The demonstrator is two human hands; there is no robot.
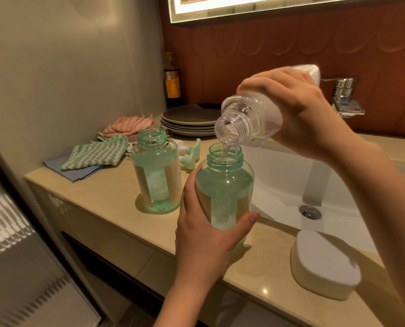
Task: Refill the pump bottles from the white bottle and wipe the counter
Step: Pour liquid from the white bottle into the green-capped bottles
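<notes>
The white bottle [255, 119] is gripped tilted by the right hand [298, 109], its mouth over the near pump bottle [223, 185], which is clasped by the left hand's [208, 234] fingers [246, 220] at the desk's [102, 199] front edge.

- Your white bottle [255, 119] tilts mouth-down, pouring clear liquid into the near green pump bottle [225, 185].
- Far pump bottle [155, 171] stands uncapped on the table [97, 197].

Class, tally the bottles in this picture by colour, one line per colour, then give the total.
Green pump bottles: 2
White bottle: 1
Dark bottle: 1
Total: 4
</notes>
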